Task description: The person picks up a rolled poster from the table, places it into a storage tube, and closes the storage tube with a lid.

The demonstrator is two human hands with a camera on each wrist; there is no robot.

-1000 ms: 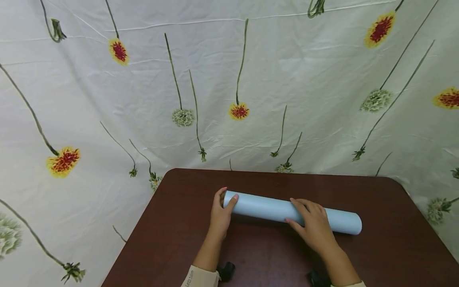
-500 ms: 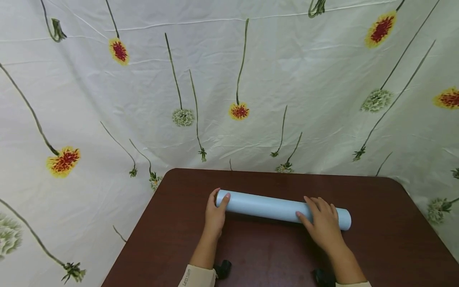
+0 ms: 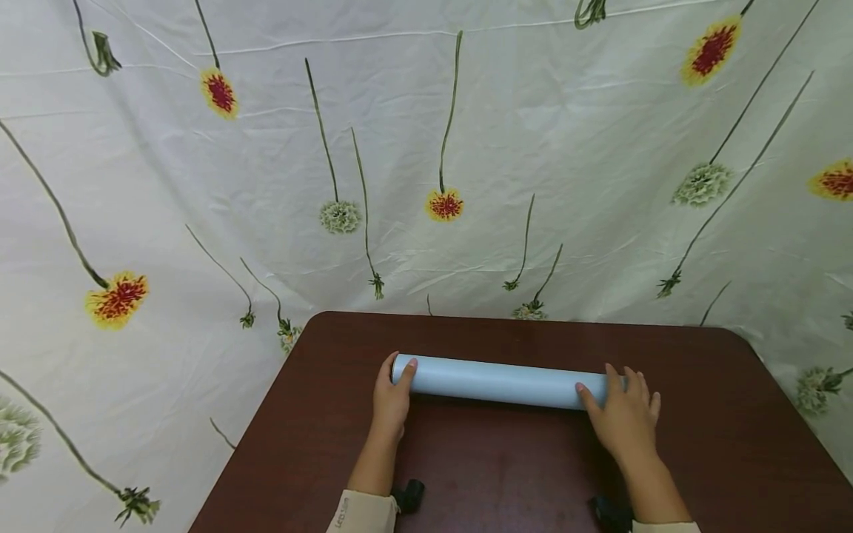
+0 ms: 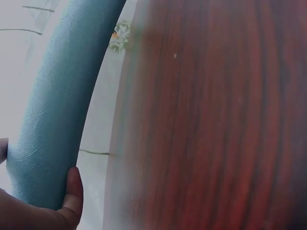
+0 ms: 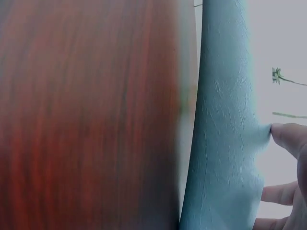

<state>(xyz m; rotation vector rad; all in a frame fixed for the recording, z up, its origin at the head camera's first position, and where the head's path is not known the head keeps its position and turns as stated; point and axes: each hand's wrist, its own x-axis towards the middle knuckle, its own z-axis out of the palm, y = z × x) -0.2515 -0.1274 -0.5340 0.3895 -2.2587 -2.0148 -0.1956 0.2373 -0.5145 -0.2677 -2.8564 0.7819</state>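
Observation:
A long light-blue roll [image 3: 493,381] with a finely creased surface spans the space between both hands in the head view, tipped slightly down to the right. My left hand [image 3: 392,400] grips its left end, thumb on the near side and fingers behind. In the left wrist view, the thumb [image 4: 73,194] presses the roll's edge. At the other end, my right hand [image 3: 625,422] holds the roll between thumb and fingers, covering that end. Fingertips [image 5: 283,135] touch the roll's far side in the right wrist view.
Below the roll is a dark reddish-brown wooden table [image 3: 506,466] with rounded far corners. A white flower-printed cloth [image 3: 266,163] hangs behind and beside it. Black wrist devices [image 3: 409,496] sit at both wrists, by the beige sleeves [image 3: 365,511].
The roll has shifted left and levelled out somewhat. My left hand moved left with it, while my right hand slid rightward along the roll to its right end.

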